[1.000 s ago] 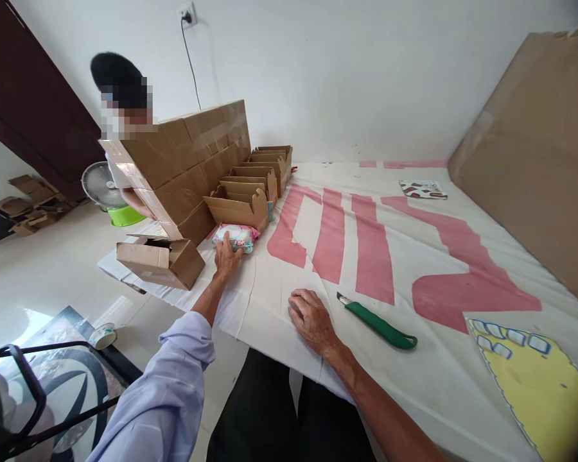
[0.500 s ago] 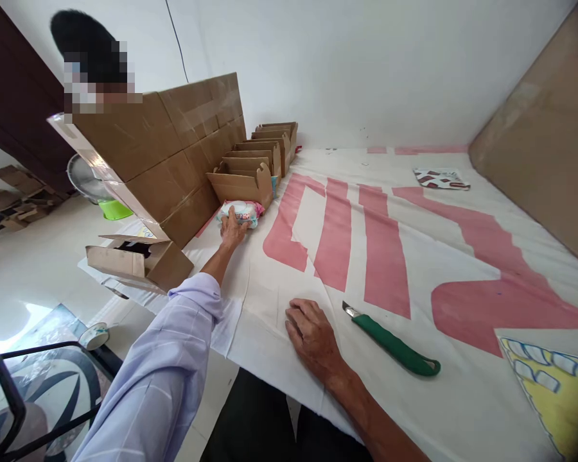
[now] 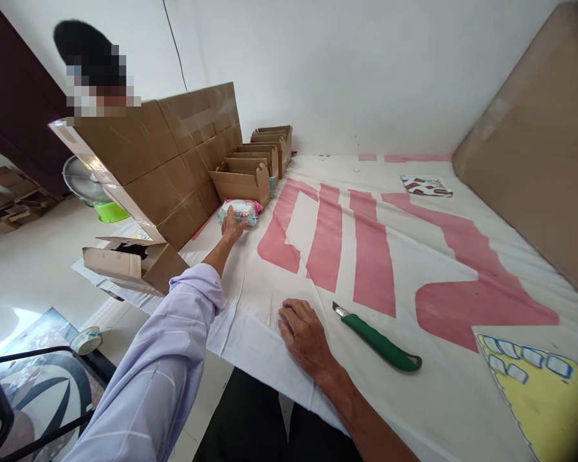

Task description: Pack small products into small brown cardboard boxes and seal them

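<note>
My left hand (image 3: 232,227) reaches forward along the left part of the table, its fingers spread against the near side of a soft wipes pack (image 3: 241,212). The pack is white, pink and teal and lies flat in front of an open cardboard box (image 3: 241,184). My right hand (image 3: 304,335) rests palm down near the front edge, fingers loosely bent, holding nothing. To its right lies a green utility knife (image 3: 380,343) with a short stretch of blade showing.
A taped wall of cartons (image 3: 173,160) borders the left, with more open boxes (image 3: 274,144) in a row beside it. An opened carton (image 3: 135,263) sits at the left edge. A flat packet (image 3: 426,185) lies farther back. A co-worker is behind the cartons.
The view has shifted slightly, so the table items appear a little farther left. My left hand stays at the wipes pack, its thumb side pointing right. My right hand keeps its place near the knife.
</note>
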The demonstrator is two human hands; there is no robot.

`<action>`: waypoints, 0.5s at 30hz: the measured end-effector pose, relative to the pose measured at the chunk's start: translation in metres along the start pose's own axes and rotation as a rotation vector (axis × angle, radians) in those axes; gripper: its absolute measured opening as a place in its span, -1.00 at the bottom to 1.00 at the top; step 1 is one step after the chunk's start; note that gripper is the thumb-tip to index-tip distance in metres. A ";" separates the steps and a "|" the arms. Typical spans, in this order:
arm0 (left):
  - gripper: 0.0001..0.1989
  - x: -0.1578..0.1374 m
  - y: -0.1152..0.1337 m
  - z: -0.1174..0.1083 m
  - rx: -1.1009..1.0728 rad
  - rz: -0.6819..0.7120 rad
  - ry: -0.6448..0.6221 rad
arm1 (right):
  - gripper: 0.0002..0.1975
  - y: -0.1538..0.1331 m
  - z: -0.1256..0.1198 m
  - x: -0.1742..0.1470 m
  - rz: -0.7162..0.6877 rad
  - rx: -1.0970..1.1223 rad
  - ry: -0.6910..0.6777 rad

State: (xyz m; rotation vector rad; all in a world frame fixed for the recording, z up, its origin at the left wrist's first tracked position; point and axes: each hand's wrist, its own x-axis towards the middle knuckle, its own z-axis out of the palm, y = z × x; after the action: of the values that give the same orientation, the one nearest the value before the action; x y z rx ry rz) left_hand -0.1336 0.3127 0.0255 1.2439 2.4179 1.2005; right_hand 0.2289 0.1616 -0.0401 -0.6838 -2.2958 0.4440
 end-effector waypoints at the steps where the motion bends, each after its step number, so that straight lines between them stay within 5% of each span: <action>1: -0.03 -0.006 0.001 -0.003 0.010 -0.018 -0.004 | -0.79 0.000 0.000 0.001 -0.002 -0.002 -0.003; 6: 0.00 -0.052 0.009 -0.020 -0.016 0.012 -0.107 | -0.82 -0.002 -0.002 0.006 -0.021 -0.018 0.003; 10: -0.12 -0.117 0.009 -0.035 -0.043 0.076 -0.180 | -0.82 -0.001 -0.003 0.009 -0.062 -0.040 0.009; 15: -0.26 -0.201 -0.015 -0.083 -0.082 0.272 -0.210 | -0.80 0.011 -0.017 0.005 -0.134 -0.136 0.121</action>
State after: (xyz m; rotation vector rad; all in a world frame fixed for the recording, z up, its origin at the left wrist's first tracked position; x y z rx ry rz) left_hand -0.0540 0.1096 0.0294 1.6237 2.0806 1.1536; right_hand 0.2413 0.1756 -0.0307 -0.6007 -2.2542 0.1800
